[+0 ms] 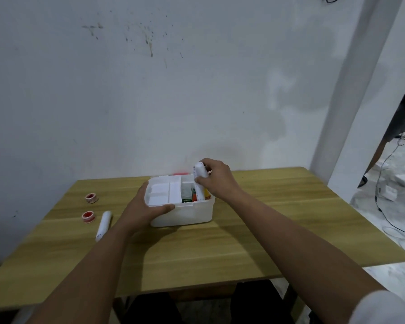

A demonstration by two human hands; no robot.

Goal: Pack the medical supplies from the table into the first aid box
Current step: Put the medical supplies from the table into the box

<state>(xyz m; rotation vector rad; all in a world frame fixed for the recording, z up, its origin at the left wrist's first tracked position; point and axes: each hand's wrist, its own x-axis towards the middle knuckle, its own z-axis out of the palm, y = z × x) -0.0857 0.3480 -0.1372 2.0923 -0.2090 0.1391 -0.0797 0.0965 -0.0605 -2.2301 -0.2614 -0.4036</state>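
A white first aid box (187,215) stands open in the middle of the wooden table (255,230). A white inner tray (166,189) covers its left half; green, red and yellow items show in the right half. My left hand (143,208) grips the box's left front corner. My right hand (216,181) is shut on a white bandage roll (200,174), held nearly upright with its lower end inside the box's right half. Another white bandage roll (103,225) lies on the table to the left, beside two red-and-white tape rolls (88,216) (91,198).
The table stands against a stained white wall (173,90). Something red (180,174) peeks out behind the box. To the right, past a white pillar (360,90), cables (384,195) and white objects lie on the floor.
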